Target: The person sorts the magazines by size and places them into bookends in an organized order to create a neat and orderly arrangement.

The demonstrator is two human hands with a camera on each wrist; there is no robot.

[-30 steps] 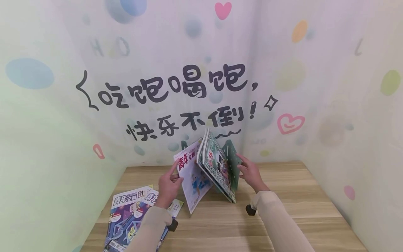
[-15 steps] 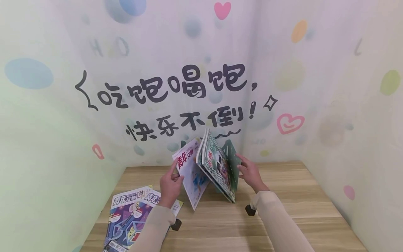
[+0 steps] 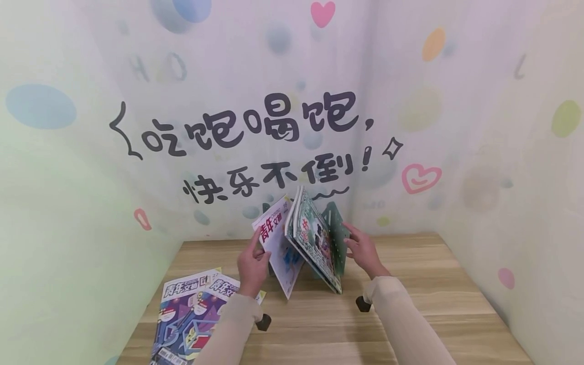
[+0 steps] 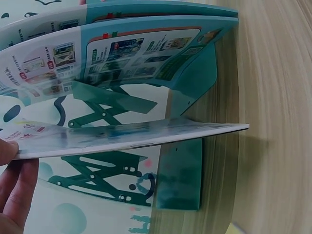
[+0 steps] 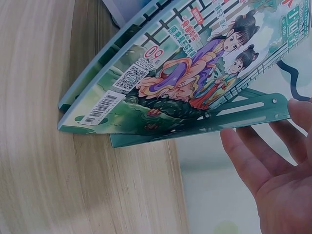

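My left hand [image 3: 253, 266] pinches the outer edge of a white-covered magazine [image 3: 279, 253], which stands tilted beside other magazines. Those green-covered magazines [image 3: 316, 242] lean together in a green metal expandable bookend [image 4: 105, 178], whose scissor-like lattice shows behind the white magazine in the left wrist view. My right hand [image 3: 363, 252] holds the edge of the bookend's right end plate [image 3: 338, 238]. In the right wrist view, its fingers [image 5: 243, 158] lie along the plate's outer side, close to the front green magazine [image 5: 190, 73] with two drawn figures.
Purple-covered magazines [image 3: 182, 319] lie overlapping on the wooden table [image 3: 433, 304] at the left, partly under my left forearm. A pale printed backdrop [image 3: 456, 126] with black lettering rises behind the table and along its sides.
My left hand has shifted slightly right with the white magazine, bringing its lower corner nearer the green magazines. My right hand has stayed at the bookend's end plate.
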